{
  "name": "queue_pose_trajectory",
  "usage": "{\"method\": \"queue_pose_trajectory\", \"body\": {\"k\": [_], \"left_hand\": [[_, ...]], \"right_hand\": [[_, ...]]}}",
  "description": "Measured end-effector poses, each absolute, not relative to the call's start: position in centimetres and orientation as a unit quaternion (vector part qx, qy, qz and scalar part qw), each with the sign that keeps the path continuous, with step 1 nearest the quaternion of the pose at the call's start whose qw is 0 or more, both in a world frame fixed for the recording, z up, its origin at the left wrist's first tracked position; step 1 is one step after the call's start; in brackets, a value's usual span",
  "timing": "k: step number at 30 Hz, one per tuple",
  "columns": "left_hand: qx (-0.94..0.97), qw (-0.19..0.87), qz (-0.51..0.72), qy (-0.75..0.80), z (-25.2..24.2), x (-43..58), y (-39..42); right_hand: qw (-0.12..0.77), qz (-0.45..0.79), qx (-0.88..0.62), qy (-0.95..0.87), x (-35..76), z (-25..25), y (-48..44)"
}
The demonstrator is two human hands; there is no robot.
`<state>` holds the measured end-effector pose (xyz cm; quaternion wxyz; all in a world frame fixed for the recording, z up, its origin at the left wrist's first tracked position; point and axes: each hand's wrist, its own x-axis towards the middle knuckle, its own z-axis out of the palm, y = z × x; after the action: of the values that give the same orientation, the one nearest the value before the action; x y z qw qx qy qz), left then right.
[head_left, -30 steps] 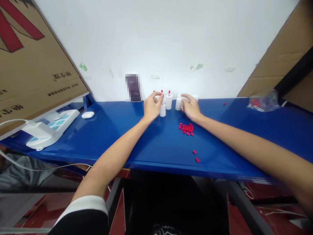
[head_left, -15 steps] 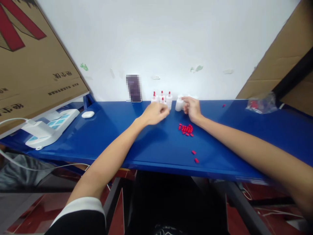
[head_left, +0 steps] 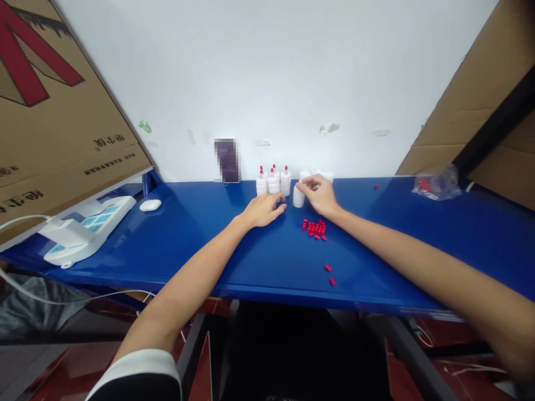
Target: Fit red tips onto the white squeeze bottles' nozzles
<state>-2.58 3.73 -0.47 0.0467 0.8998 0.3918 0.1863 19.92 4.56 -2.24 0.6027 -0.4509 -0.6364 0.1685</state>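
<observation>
My right hand [head_left: 322, 195] pinches the top of a small white plastic bottle [head_left: 298, 198], which stands upright on the blue table. More white bottles [head_left: 325, 176] are partly hidden behind that hand. To the left, my left hand [head_left: 263, 210] rests low over the table with its fingers loosely apart, nothing visible in them. Just behind it stands a group of white squeeze bottles [head_left: 286, 182] with red tips. A pile of small red caps [head_left: 316, 229] lies in front of my right hand, and two loose red caps [head_left: 332, 282] are nearer the front edge.
A dark, blurred-out upright object [head_left: 228, 161] leans on the wall. On the left are a white power strip [head_left: 100, 223] and a white oval case [head_left: 150, 205]. A clear plastic bag [head_left: 443, 185] with red pieces lies at the right. Cardboard [head_left: 54, 122] flanks the table.
My right hand has closed on the top of a white bottle, which now stands nearer to me. My left hand has lowered and its fingers have opened out. The view has tilted slightly up.
</observation>
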Motion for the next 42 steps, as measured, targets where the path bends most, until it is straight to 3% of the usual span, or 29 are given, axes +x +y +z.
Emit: {"method": "queue_pose_trajectory", "body": {"k": [8,14,18,24,34,42], "left_hand": [[0.903,0.064,0.191,0.379,0.4,-2.2,2.8],[0.926,0.096,0.190,0.312,1.1,-1.3,1.1],[0.947,0.058,0.235,0.211,1.3,0.3,-1.6],[0.987,0.051,0.146,0.045,1.2,2.8,-6.1],[0.987,-0.112,0.052,0.106,0.5,4.6,-7.8],[0.988,-0.119,0.056,0.085,0.6,4.7,-7.3]], "right_hand": [[0.620,0.194,-0.417,-0.636,19.7,-2.0,3.4],[0.567,0.180,-0.425,-0.683,19.3,-2.0,3.4],[0.549,0.191,-0.427,-0.692,19.2,-1.9,3.5],[0.541,0.211,-0.437,-0.687,19.3,-1.8,3.5],[0.548,0.224,-0.423,-0.686,19.3,-1.8,3.7],[0.540,0.222,-0.422,-0.694,19.5,-1.9,4.1]]}}
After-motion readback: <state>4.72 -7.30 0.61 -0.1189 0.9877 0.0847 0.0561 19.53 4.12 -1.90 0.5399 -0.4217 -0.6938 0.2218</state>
